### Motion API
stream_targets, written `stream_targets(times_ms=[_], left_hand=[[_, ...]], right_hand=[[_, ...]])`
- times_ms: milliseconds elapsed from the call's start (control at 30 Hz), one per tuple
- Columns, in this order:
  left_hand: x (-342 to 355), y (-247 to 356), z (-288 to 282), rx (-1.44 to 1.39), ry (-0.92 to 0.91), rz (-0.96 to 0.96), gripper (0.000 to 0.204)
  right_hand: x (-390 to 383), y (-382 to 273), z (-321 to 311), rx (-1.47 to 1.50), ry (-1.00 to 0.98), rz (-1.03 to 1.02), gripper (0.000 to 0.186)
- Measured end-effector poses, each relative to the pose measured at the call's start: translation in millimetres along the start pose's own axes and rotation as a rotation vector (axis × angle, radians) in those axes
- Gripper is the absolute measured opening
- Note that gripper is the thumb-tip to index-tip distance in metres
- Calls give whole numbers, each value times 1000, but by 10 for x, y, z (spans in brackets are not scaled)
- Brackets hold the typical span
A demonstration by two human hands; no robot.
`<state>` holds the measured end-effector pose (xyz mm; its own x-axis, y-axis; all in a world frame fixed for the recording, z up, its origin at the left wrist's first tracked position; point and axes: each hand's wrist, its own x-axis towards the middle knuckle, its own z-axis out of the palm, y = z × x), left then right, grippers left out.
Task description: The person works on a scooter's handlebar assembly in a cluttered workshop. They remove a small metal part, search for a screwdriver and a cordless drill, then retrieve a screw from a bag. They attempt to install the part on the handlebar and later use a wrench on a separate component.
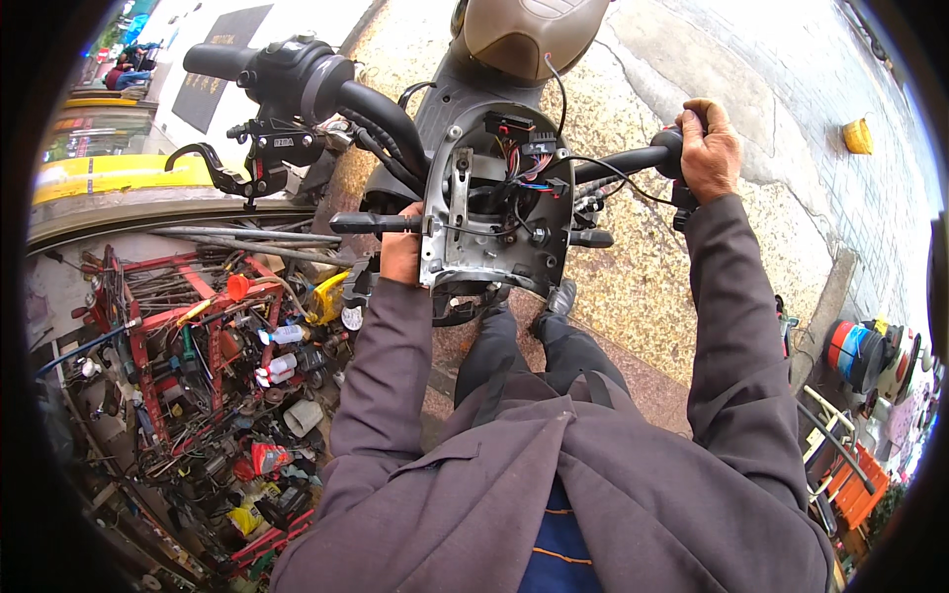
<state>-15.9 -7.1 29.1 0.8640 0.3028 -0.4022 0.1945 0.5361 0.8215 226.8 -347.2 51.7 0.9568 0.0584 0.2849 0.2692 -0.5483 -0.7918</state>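
Note:
In front of me stands a two-wheeler with its front housing [494, 259] opened up. Inside it, black plug connectors [539, 146] hang on coloured wires beside a metal bracket [460, 198]. My left hand [400, 255] reaches behind the housing's left edge, near the left turn signal [376, 223]; its fingers are hidden. My right hand [710, 153] is closed around the outer end of the right handlebar [628, 163], thumb on top, covering most of the grip. On the left, the other handlebar carries a black grip [217, 61] and a brake lever [203, 163].
A brown rounded shell [534, 35] rises beyond the housing. To my left lies a dense heap of tools and parts around a red metal frame [213, 326]. A yellow bucket [857, 136] stands on the paving. An orange stool [858, 489] and stacked reels [855, 356] are at right.

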Motion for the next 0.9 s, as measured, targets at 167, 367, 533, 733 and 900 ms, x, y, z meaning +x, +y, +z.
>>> stream_targets(times_ms=[167, 367, 533, 733, 900], left_hand=[[-55, -79, 83, -242, 4, 40, 17], [-76, -83, 110, -164, 59, 77, 19], [-32, -145, 39, -48, 46, 111, 23], [-87, -96, 64, -317, 40, -14, 18], [-95, -74, 141, -318, 116, -38, 15]], right_hand=[[5, 10, 4, -18, 7, -9, 12], [0, 11, 11, 7, 6, -3, 12], [0, 15, 7, -22, -17, -2, 13], [14, 18, 18, -3, 7, 11, 13], [6, 2, 6, -4, 5, 2, 13]])
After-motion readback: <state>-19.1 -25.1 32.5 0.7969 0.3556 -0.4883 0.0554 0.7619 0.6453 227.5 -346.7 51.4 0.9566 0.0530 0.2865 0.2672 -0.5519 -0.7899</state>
